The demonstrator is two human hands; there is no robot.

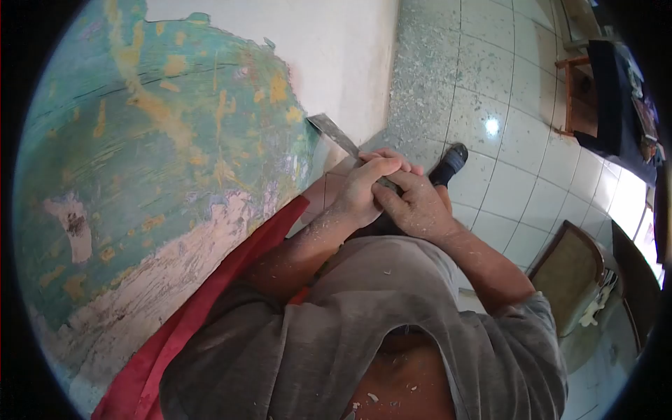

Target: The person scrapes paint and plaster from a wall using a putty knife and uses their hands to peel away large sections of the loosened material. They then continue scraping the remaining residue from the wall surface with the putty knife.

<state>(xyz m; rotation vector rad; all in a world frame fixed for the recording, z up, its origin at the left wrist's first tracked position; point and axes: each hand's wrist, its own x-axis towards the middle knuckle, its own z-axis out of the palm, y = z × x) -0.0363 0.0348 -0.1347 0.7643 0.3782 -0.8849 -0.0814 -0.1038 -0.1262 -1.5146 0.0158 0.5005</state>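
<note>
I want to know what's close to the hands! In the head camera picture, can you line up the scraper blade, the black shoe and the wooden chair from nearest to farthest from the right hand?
Measured from the right hand:
1. Scraper blade: just up and left of the hand, against the peeling wall; both hands grip its handle.
2. Black shoe: on the tiled floor, just up and right.
3. Wooden chair: farthest, at the lower right.

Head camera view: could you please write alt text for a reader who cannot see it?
Both hands, the left hand and the right hand, grip a metal scraper whose blade meets a wall of peeling green paint. Paint flakes litter the tiled floor, and a red cloth hangs beside the person's grey shirt.
</note>
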